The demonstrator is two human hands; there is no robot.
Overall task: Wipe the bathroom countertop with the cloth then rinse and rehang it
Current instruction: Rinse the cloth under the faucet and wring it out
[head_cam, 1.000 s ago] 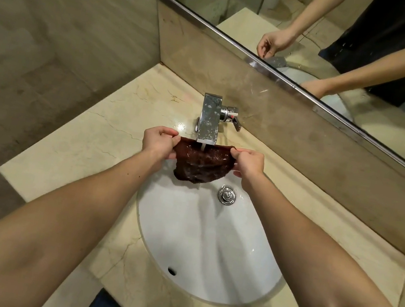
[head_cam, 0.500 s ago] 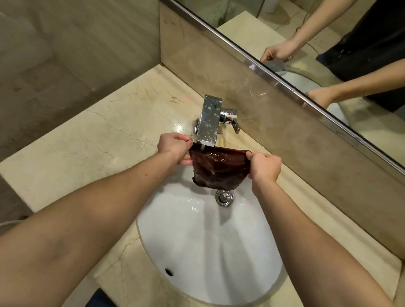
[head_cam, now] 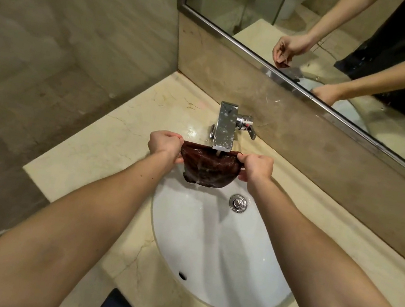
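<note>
Starting at the left, I find the left hand above the back edge of the sink, where basin meets worktop. Its fingers are curled tight and pinch the left top corner of the cloth. The cloth, dark and glossy with water, hangs in the air between the two hands. Its top hem is pulled taut and the rest sags in a pouch over the rear of the basin, touching neither bowl nor worktop as far as I can tell. Its long axis runs left to right, straight from one hand to the other. Directly above the middle of that hem sits the tap, and a thin stream appears to fall from its spout onto the fabric. Further right, the right hand pinches the other top corner, fingers curled the same way, a touch nearer to me than the left. Behind it the lever sticks out from the tap's right side, and the drain lies below and in front of that hand.

I judge the rinse to be under way, with the hanging not yet done. The next move turns on this: the cloth lies inward from each hand, so bringing the hands together would bunch it for wringing. The right hand is the nearer one to the lever when the water must be shut off.
</note>
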